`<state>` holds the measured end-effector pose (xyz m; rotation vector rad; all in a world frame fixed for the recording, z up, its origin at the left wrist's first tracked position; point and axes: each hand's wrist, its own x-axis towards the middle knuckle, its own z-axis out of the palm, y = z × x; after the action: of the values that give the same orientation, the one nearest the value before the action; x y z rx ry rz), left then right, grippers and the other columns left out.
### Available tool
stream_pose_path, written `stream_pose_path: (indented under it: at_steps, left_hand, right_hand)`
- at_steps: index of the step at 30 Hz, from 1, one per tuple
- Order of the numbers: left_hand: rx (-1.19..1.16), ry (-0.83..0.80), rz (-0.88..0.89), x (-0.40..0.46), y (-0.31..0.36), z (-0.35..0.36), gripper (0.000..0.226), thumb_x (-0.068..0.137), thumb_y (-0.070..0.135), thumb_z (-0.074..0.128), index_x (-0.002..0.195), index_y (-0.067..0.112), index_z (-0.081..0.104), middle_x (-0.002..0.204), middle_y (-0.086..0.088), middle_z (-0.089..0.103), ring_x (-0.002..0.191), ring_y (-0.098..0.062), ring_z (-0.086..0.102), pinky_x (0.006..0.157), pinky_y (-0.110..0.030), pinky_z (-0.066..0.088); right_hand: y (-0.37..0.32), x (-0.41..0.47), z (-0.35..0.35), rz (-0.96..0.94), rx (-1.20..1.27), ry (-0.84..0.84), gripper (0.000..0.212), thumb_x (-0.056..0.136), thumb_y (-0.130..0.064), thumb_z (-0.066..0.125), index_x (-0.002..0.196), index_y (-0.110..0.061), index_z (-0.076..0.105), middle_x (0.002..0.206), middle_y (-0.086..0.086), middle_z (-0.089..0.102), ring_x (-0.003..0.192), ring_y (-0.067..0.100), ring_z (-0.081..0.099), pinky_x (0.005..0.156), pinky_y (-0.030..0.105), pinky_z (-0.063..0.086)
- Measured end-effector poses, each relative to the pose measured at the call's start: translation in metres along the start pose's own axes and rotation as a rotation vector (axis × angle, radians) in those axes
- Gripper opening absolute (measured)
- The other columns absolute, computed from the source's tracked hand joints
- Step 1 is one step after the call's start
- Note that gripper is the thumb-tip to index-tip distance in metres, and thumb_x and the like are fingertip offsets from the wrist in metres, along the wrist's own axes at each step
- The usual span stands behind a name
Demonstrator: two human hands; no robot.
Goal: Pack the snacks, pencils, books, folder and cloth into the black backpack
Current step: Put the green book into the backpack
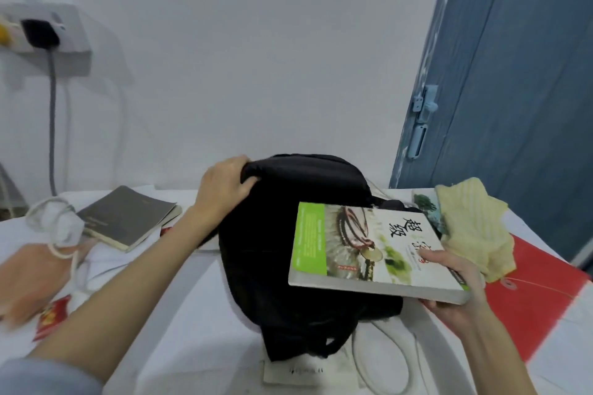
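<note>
The black backpack (288, 234) stands in the middle of the white worktop (192, 314), and the left hand (224, 186) grips its top edge with curled fingers. The right hand (455, 282) holds a book with a green and white cover (369, 250) just over the bag, thumb on top and fingers under it. A grey notebook (128, 218) lies to the left, a red snack packet (51, 314) sits near the left arm, and a yellow cloth (471, 224) rests on a red folder (539, 295) at the right.
</note>
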<state>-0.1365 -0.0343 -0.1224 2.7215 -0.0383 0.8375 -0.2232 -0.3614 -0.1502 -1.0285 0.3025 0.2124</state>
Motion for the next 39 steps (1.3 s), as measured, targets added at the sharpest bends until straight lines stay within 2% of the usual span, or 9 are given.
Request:
stream_pose_path:
  at_steps: [5,9,15,17,21,24,28,34,39]
  left_hand:
    - [-0.032,0.043,0.089,0.017,0.008,-0.013,0.035,0.081,0.039,0.056,0.097,0.009,0.064,0.092,-0.013,0.067,0.086,-0.035,0.063,0.075,-0.042,0.049]
    - [-0.076,0.058,0.144,0.005,0.008,-0.011,0.053,0.074,0.051,0.038,0.096,0.012,0.066,0.089,-0.008,0.069,0.08,-0.031,0.064,0.071,-0.039,0.051]
    - [-0.115,0.054,0.16,0.002,0.004,-0.011,0.051,0.074,0.051,0.039,0.097,0.014,0.066,0.09,-0.002,0.07,0.081,-0.026,0.064,0.072,-0.037,0.051]
    - [-0.152,0.043,0.164,0.0,0.003,-0.009,0.049,0.075,0.051,0.042,0.097,0.015,0.066,0.089,-0.001,0.07,0.081,-0.024,0.065,0.073,-0.035,0.051]
    - [-0.189,0.02,0.137,-0.007,-0.005,-0.005,0.033,0.077,0.041,0.056,0.094,0.015,0.067,0.087,0.002,0.069,0.082,-0.019,0.064,0.074,-0.031,0.049]
    - [-0.2,0.006,0.129,-0.009,-0.007,-0.003,0.031,0.076,0.04,0.058,0.094,0.015,0.067,0.088,0.003,0.069,0.084,-0.018,0.063,0.077,-0.034,0.049]
    - [-0.217,0.005,0.085,-0.008,-0.01,0.001,0.021,0.08,0.03,0.069,0.096,0.016,0.066,0.091,0.003,0.068,0.088,-0.019,0.062,0.078,-0.031,0.047]
    - [-0.293,-0.541,-0.21,-0.015,-0.007,0.001,0.103,0.066,0.06,0.072,0.146,0.022,0.02,0.134,0.0,0.043,0.126,-0.018,0.042,0.105,-0.033,0.036]
    - [-0.533,-0.757,-0.251,-0.02,0.027,0.008,0.079,0.08,0.071,0.016,0.091,0.019,0.074,0.086,-0.002,0.071,0.076,-0.016,0.058,0.08,-0.025,0.041]
  right_hand:
    - [0.017,0.008,0.02,0.092,-0.136,-0.152,0.032,0.067,-0.012,0.059,0.094,0.005,0.06,0.069,0.019,0.069,0.046,0.033,0.062,0.036,0.027,0.039]
    - [0.047,0.037,0.063,0.073,-0.041,-0.236,0.028,0.089,-0.008,0.044,0.115,0.001,0.052,0.094,0.025,0.07,0.063,0.045,0.065,0.036,0.026,0.046]
    - [0.106,0.087,0.142,0.271,0.154,-0.27,0.039,0.097,-0.027,0.044,0.131,-0.009,0.045,0.112,0.017,0.063,0.106,0.035,0.058,0.075,0.047,0.051]
    - [0.118,0.093,0.153,0.388,0.07,-0.312,0.041,0.1,-0.03,0.036,0.131,-0.005,0.046,0.109,0.019,0.061,0.105,0.035,0.055,0.08,0.049,0.047]
    - [0.136,0.11,0.175,0.424,-0.18,-0.367,0.05,0.102,-0.031,0.033,0.135,0.006,0.039,0.128,0.033,0.051,0.071,0.031,0.066,0.046,0.032,0.056]
    - [0.136,0.12,0.179,0.413,-0.347,-0.355,0.056,0.101,-0.04,0.029,0.131,0.006,0.042,0.126,0.026,0.056,0.05,0.021,0.068,0.043,0.026,0.053]
    - [0.133,0.122,0.173,0.391,-0.565,-0.382,0.056,0.1,-0.048,0.026,0.107,-0.001,0.055,0.084,0.011,0.067,0.044,0.013,0.065,0.039,0.018,0.046]
    - [0.085,0.097,0.126,0.283,-0.785,-0.513,0.026,0.099,-0.032,0.042,0.096,-0.01,0.055,0.08,0.008,0.065,0.052,0.014,0.066,0.046,0.023,0.051]
    - [0.029,0.07,0.04,0.187,-0.666,-0.397,0.019,0.097,-0.007,0.043,0.09,0.001,0.059,0.079,0.017,0.065,0.056,0.023,0.067,0.049,0.028,0.055]
